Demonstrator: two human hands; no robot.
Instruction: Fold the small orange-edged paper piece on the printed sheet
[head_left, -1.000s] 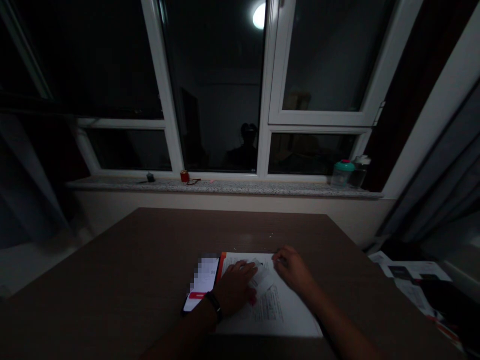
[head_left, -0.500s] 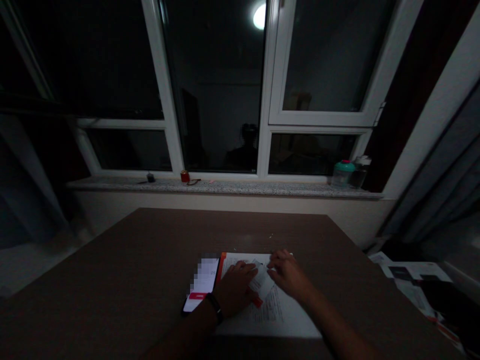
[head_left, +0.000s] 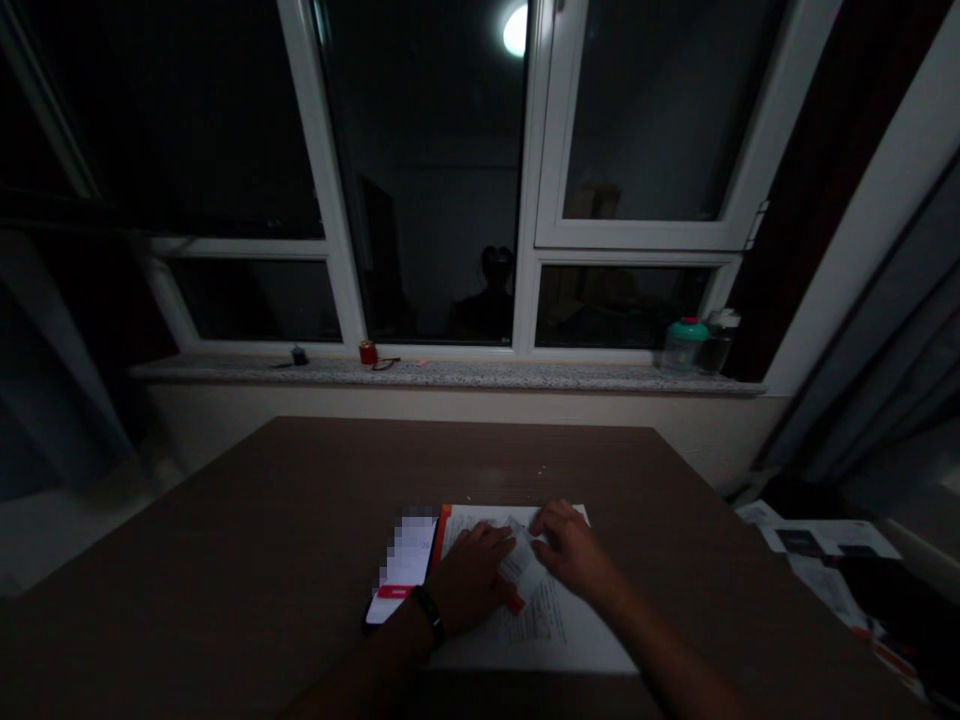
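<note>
Since a second ago, the right hand [head_left: 568,548] has moved inward from the right edge of the printed booklet [head_left: 581,635] to the clear plastic piece [head_left: 526,567]. That piece lies on the booklet's upper middle, between both hands. The left hand [head_left: 469,580] lies palm down over the booklet's left half, fingertips at the plastic, thumb by a red piece [head_left: 514,603]. Right fingers curl; I cannot tell whether either hand pinches anything.

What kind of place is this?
It looks like a room indoors, maybe in someone's home, probably at night: there's a brown table, a big window with darkness behind it, and a gray curtain hanging on the right.
</note>
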